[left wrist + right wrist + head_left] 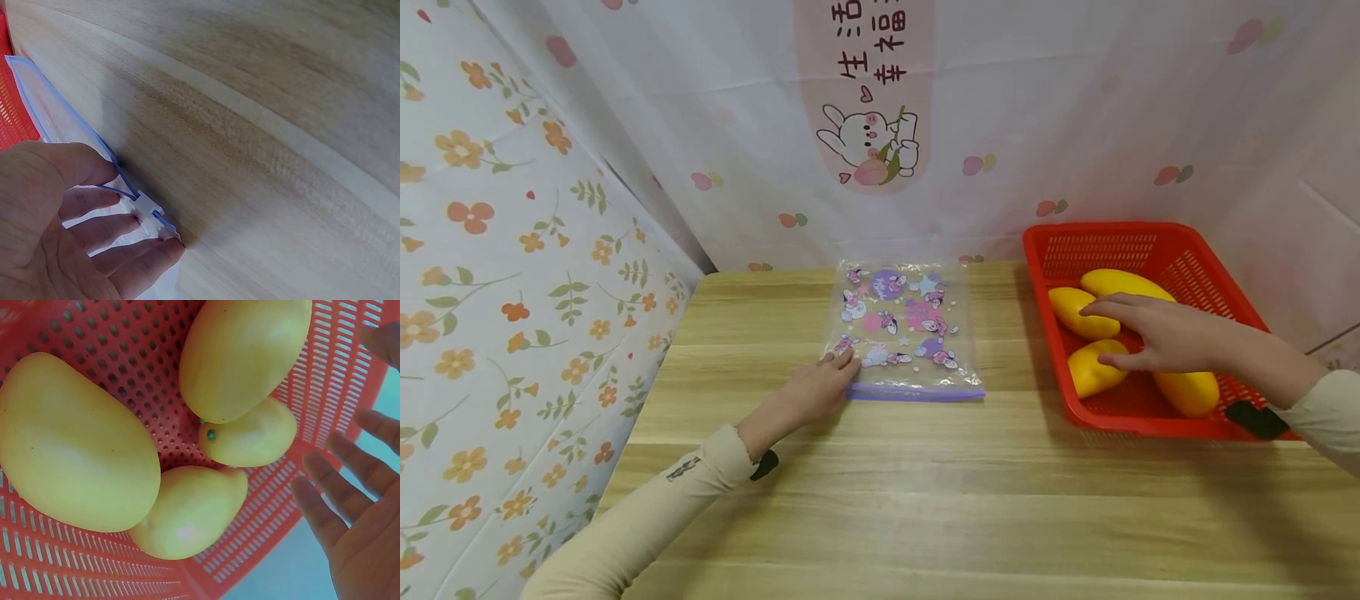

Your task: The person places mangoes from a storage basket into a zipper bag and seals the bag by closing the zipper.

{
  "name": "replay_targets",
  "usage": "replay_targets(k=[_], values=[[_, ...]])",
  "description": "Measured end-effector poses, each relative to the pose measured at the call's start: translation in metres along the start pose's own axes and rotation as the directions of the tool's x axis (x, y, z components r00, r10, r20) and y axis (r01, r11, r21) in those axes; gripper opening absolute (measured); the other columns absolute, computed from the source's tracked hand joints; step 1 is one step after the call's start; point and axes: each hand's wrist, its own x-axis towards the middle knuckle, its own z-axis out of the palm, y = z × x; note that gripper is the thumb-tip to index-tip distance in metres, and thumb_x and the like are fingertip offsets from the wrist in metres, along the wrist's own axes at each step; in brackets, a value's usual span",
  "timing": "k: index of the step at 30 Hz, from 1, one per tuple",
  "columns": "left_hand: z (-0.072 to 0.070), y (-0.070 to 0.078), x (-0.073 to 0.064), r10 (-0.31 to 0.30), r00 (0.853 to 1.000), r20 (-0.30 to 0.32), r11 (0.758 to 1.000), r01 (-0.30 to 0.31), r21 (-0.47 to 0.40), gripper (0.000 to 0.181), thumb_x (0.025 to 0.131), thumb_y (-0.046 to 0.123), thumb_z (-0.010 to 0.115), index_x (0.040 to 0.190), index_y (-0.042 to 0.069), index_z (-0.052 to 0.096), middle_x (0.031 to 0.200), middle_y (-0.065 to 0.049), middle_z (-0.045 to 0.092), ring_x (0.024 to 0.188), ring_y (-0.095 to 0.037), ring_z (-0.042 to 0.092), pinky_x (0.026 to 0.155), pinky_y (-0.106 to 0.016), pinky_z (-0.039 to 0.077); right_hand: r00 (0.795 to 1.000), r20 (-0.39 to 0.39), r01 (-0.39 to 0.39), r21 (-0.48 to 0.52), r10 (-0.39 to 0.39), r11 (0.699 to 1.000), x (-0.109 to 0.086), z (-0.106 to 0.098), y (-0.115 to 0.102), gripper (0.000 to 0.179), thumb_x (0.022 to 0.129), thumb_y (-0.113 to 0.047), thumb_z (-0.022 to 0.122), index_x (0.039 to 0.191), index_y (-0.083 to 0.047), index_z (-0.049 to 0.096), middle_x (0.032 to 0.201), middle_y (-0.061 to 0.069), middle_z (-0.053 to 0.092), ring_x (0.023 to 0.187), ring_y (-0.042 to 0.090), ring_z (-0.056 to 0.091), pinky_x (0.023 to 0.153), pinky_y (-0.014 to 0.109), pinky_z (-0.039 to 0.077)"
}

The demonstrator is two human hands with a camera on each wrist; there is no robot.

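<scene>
Left: the left hand (pixel 820 387) rests on the near left corner of the printed bag (pixel 902 325), apparently steadying it; its grip is loose, thumb and fingers apart, touching the bag around the slider (pixel 147 205). Center: the bag lies flat on the table (pixel 925 500), its purple zip edge (pixel 917 395) toward the person, perhaps for easy reach; bare wood separates it from the red basket (pixel 1150 427). Right: the basket's walls presumably keep four yellow mangoes (pixel 1093 367) from rolling. Above them hovers the right hand (pixel 1157 333), grip spread, holding nothing; the rim bounds sideways movement, with open space overhead.
</scene>
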Motion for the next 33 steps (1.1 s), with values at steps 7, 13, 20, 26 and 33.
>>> replay_targets(k=[7, 13, 20, 26, 33], values=[[-0.001, 0.002, 0.001, 0.001, 1.000, 0.007, 1.000, -0.001, 0.002, 0.040, 0.097, 0.006, 0.062, 0.135, -0.004, 0.052, 0.146, -0.030, 0.047, 0.123, -0.051, 0.053, 0.075, -0.059, 0.057, 0.999, -0.018, 0.029, 0.015, -0.029, 0.999, -0.004, 0.002, 0.000, 0.070, 0.081, -0.041, 0.086, 0.138, -0.010, 0.059, 0.141, 0.015, 0.054, 0.127, 0.037, 0.048, 0.094, 0.064, 0.048], [-0.002, 0.003, 0.002, -0.006, 1.000, 0.024, 1.000, 0.006, -0.003, 0.041, 0.099, 0.006, 0.061, 0.138, -0.004, 0.052, 0.147, -0.030, 0.046, 0.124, -0.052, 0.052, 0.082, -0.060, 0.055, 0.998, -0.030, 0.062, 0.021, -0.061, 0.998, -0.008, 0.007, 0.001, 0.067, 0.077, -0.036, 0.091, 0.134, -0.014, 0.062, 0.137, 0.008, 0.057, 0.121, 0.030, 0.053, 0.092, 0.056, 0.052], [0.000, 0.001, -0.001, -0.010, 1.000, -0.001, 1.000, 0.010, -0.018, 0.042, 0.098, 0.005, 0.062, 0.137, -0.005, 0.052, 0.146, -0.031, 0.047, 0.123, -0.053, 0.052, 0.081, -0.061, 0.055, 0.998, 0.002, 0.055, 0.034, -0.055, 0.998, -0.008, 0.009, -0.001, 0.068, 0.073, -0.031, 0.094, 0.132, -0.014, 0.064, 0.135, 0.003, 0.059, 0.119, 0.024, 0.053, 0.093, 0.051, 0.053], [0.001, 0.000, -0.003, -0.020, 1.000, -0.003, 1.000, 0.020, -0.023, 0.041, 0.097, 0.005, 0.062, 0.136, -0.005, 0.053, 0.146, -0.030, 0.047, 0.124, -0.053, 0.052, 0.074, -0.061, 0.057, 0.998, 0.044, 0.038, 0.064, -0.041, 0.997, -0.005, 0.013, -0.001, 0.068, 0.072, -0.029, 0.095, 0.132, -0.017, 0.065, 0.134, 0.000, 0.059, 0.120, 0.024, 0.053, 0.094, 0.053, 0.052], [-0.001, 0.001, -0.002, 0.002, 1.000, -0.008, 1.000, -0.002, -0.020, 0.042, 0.098, 0.005, 0.062, 0.138, -0.005, 0.052, 0.146, -0.030, 0.047, 0.123, -0.052, 0.053, 0.076, -0.060, 0.057, 0.995, 0.096, 0.016, 0.061, -0.022, 0.998, -0.004, 0.012, -0.003, 0.068, 0.071, -0.027, 0.095, 0.132, -0.020, 0.065, 0.136, 0.002, 0.058, 0.121, 0.028, 0.053, 0.092, 0.053, 0.053]])
